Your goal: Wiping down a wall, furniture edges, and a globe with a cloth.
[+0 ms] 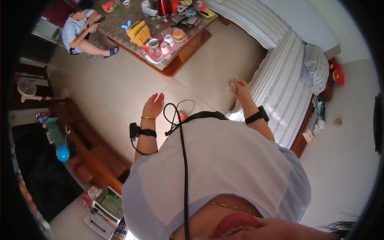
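My right hand (243, 90) holds a crumpled, pale grey-white wad (232, 81), perhaps a cloth, out beside the striped sofa cover (279, 87). Its exact material cannot be made out. My left hand (153, 105) hangs over the tiled floor (120, 87) with nothing in it, fingers apart. A gold bangle and a black strap with a small device (135, 130) sit on the left arm. Another strapped device (263, 114) is on the right wrist. Between the hands, a black cable (183, 144) loops down my shirt.
Ahead stands a low table (120, 30) bearing a pink tray (154, 60) of cups, a yellow container (139, 33) and a red flask (164, 7). A seated person (76, 33) holds a phone at its left. A wooden cabinet (90, 150) with a blue globe (62, 153) lines the left side.
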Motion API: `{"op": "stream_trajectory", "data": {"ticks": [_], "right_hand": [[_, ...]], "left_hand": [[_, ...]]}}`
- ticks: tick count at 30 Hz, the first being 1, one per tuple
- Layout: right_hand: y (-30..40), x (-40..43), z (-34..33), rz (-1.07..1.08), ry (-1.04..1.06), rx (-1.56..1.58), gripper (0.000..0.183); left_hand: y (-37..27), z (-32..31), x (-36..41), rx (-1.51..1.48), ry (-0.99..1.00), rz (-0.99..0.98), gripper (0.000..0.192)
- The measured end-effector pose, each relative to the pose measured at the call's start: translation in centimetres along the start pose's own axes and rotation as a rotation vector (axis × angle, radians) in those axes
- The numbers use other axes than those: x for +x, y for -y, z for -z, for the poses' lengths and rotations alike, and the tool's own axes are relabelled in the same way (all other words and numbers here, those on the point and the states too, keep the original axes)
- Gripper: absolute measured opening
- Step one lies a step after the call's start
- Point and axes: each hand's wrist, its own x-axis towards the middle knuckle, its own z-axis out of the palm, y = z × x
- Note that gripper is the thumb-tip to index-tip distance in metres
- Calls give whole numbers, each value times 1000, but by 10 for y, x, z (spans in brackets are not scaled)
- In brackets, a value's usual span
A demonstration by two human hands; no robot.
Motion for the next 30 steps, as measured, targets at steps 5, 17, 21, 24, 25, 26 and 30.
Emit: {"op": "stream_trajectory", "data": {"ticks": [5,17,21,24,25,26,30], "right_hand": [[5,33,-36,13,-51,-66,28],[44,216,-61,120,13,-419,31],[67,343,-62,242,117,-714,33],[83,399,-111,215,284,-837,31],[97,431,-98,213,239,-845,31],[102,454,-105,276,272,-864,30],[102,514,-123,433,320,-977,27]], "left_hand": [[-11,120,100,-130,-389,185,24],[45,123,133,696,-631,-10,18],[85,101,162,655,-762,-123,4],[153,116,153,398,-814,-149,6],[159,67,176,411,-760,-48,12],[167,48,183,479,-745,35,24],[212,-9,221,806,-617,-59,24]]}}
